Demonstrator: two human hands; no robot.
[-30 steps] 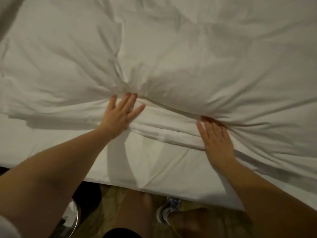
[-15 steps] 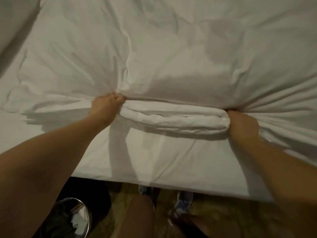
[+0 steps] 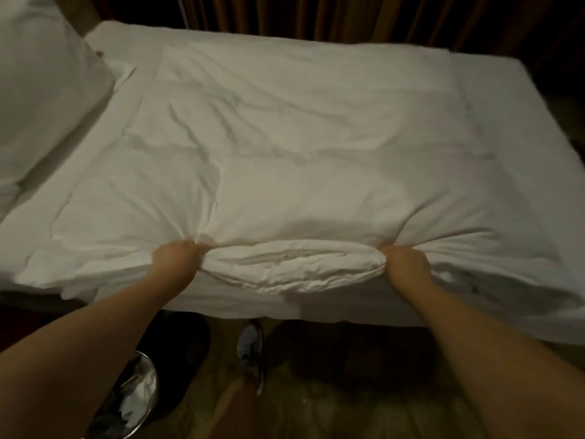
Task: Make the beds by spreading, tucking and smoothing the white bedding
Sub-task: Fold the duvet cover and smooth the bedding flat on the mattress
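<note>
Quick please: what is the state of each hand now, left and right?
Left hand: closed, its grip bunching the near edge of the white duvet.
Right hand: closed, its grip on the same duvet edge.

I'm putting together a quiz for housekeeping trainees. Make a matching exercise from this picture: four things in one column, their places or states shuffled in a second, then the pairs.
Things
1. plump white pillow
2. shiny round metal bin
3. grey sneaker
4. rolled near edge of the white duvet

Places or states
A. gripped at its two ends by the left hand and the right hand
B. on the floor at lower left, beside the left forearm
C. at upper left, beside the spread duvet
D. on the floor, between the two forearms

Pairs: 1-C, 2-B, 3-D, 4-A
</note>
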